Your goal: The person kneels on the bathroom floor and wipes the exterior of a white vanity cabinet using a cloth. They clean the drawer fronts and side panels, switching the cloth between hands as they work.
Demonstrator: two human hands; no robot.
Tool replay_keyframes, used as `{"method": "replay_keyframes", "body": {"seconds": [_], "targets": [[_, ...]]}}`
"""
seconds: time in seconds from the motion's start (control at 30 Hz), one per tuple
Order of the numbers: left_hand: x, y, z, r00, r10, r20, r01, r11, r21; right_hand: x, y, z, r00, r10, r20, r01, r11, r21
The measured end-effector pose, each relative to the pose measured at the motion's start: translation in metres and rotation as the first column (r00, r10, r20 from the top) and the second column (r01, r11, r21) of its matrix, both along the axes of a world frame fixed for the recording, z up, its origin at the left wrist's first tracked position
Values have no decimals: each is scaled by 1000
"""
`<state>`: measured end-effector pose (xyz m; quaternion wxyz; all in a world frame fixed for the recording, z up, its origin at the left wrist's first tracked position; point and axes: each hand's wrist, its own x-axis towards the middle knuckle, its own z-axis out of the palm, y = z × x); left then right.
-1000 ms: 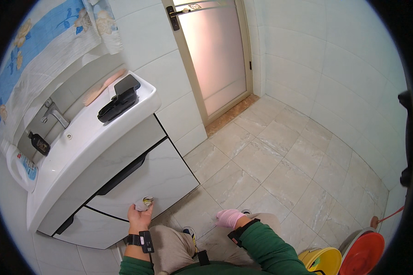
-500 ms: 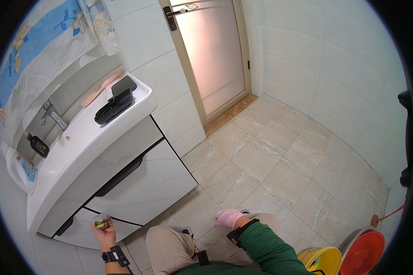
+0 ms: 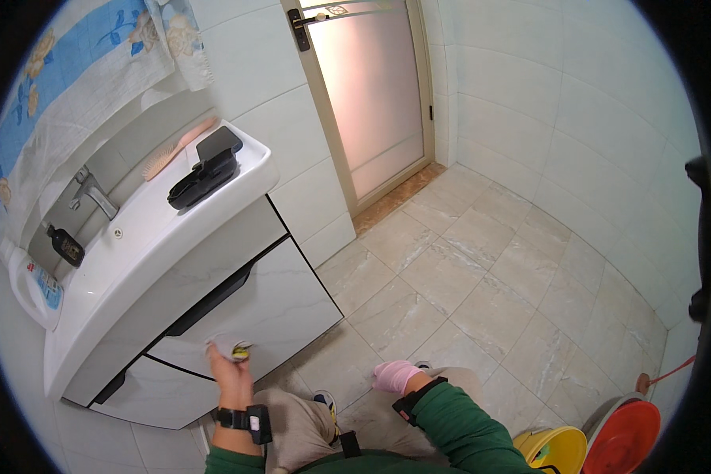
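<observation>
Nearest the camera, the right hand (image 3: 393,376), in a pink glove, rests loosely curled on the person's knee, gripping nothing, with a black band at the green sleeve's cuff. The left hand (image 3: 227,357), bare and wearing a black wrist device, is closed around a small crumpled cloth (image 3: 231,347), whitish with a yellow patch, pressed against the front of the lower cabinet drawer (image 3: 249,316) of the vanity. At the lower right stand a yellow bucket (image 3: 557,448) and a red basin (image 3: 626,439), side by side on the tiled floor (image 3: 482,276). Above the drawers, the white washbasin (image 3: 134,237) carries a black hair dryer (image 3: 205,168) and a pink hairbrush (image 3: 175,148) near the chrome tap (image 3: 91,192). Farthest off, a frosted glass door (image 3: 369,95) stands closed.
</observation>
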<state>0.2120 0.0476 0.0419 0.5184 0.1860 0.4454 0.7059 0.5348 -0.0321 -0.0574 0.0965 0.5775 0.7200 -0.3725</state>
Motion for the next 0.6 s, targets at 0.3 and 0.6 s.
{"method": "replay_keyframes", "body": {"seconds": [0.3,0.6], "targets": [[51,21,9,969,-126,214,132,991,-13,5,-2,-4,1000,-13,-14,13,1000,11],[-58,-25,28,967,228,110,-226,974,-34,1,0,-8,998,16,-54,-14,999,45]]}}
